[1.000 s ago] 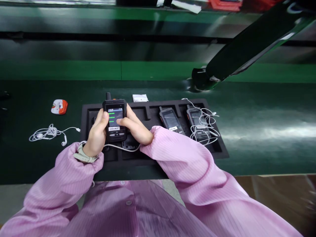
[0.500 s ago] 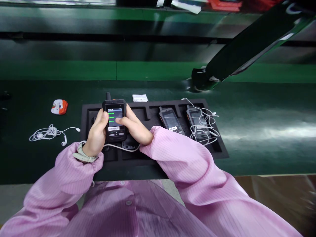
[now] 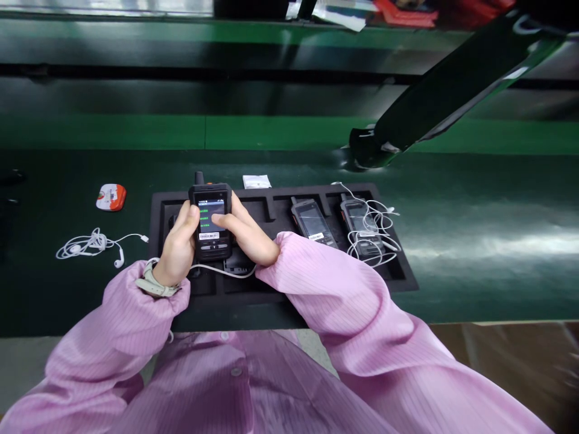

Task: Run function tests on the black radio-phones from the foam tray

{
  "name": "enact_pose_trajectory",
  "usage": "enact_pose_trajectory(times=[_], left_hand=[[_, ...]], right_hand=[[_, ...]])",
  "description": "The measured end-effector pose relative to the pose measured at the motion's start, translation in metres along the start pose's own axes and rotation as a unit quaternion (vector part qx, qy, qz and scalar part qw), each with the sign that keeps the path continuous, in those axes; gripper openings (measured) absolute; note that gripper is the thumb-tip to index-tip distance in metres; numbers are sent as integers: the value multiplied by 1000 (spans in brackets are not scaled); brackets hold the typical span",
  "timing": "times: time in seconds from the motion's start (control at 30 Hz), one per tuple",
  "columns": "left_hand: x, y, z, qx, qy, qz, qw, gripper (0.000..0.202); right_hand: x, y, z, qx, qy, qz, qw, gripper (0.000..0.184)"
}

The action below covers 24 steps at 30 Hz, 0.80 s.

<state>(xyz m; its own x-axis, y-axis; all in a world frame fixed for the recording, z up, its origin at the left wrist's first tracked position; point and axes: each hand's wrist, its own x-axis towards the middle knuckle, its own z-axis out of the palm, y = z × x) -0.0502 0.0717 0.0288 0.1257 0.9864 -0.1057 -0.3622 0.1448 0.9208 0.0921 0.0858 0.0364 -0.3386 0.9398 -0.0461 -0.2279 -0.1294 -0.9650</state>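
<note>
On dark green bench matting [image 3: 474,241] at a factory line, with a green strip and a dark rail beyond: far left, a small orange-and-white tag [image 3: 111,197] and a loose tangle of white earphones [image 3: 93,243]. Left hand [image 3: 178,247] wrapped around a black handheld radio [image 3: 210,222], held upright with screen lit over the left end of a black foam tray [image 3: 271,289]; right hand [image 3: 246,234] steadying its other side, thumb pressed to the screen. White cable trailing beneath both wrists. Further right, two more radios [image 3: 310,221] lying in tray slots, the far one draped in earphone wire [image 3: 377,232]. Dark angled arm [image 3: 443,102] overhead at upper right.
</note>
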Motion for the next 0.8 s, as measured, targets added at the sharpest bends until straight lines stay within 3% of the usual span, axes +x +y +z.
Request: enact_pose_trajectory(times=[0.2, 0.6, 0.8], left_hand=[[0, 0, 0, 2, 5, 1, 1000, 36], [0, -1, 0, -21, 1, 4, 1000, 35], [0, 0, -1, -10, 1, 0, 1000, 35]], right_hand=[[0, 3, 0, 11, -2, 1, 1000, 37], [4, 5, -1, -48, -16, -17, 999, 52], [1, 0, -1, -25, -12, 3, 1000, 42]])
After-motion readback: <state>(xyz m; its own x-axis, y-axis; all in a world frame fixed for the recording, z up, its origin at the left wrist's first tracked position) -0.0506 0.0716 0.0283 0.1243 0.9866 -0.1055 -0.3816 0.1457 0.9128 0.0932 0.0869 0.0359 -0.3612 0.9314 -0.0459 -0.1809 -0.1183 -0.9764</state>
